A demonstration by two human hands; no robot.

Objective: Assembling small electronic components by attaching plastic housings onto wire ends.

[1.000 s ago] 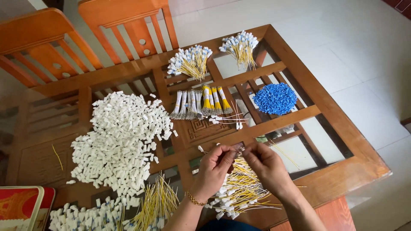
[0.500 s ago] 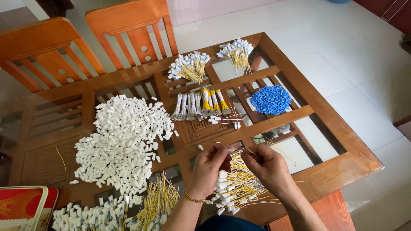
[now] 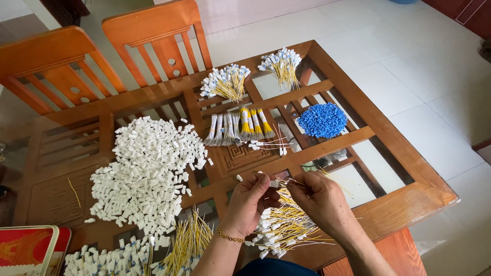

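My left hand (image 3: 250,202) pinches a small white plastic connector (image 3: 274,183) at its fingertips. My right hand (image 3: 319,199) holds thin yellow wires (image 3: 294,182) right beside it; the two hands meet over the glass tabletop. Under both hands lies a loose heap of yellow wires with white connectors (image 3: 279,230). A gold bracelet sits on my left wrist.
A big pile of white connectors (image 3: 148,174) lies to the left, loose yellow wires (image 3: 186,243) near me. Bundled wires (image 3: 238,127), two finished bunches (image 3: 227,82) (image 3: 282,64) and a blue pile of small parts (image 3: 322,120) lie farther back. Two wooden chairs (image 3: 102,56) stand behind the table (image 3: 409,197). A red tin (image 3: 30,250) sits at the lower left.
My hands stay together at the same spot over the heap, fingers working slightly. The view has shifted a little; nothing on the table has moved.
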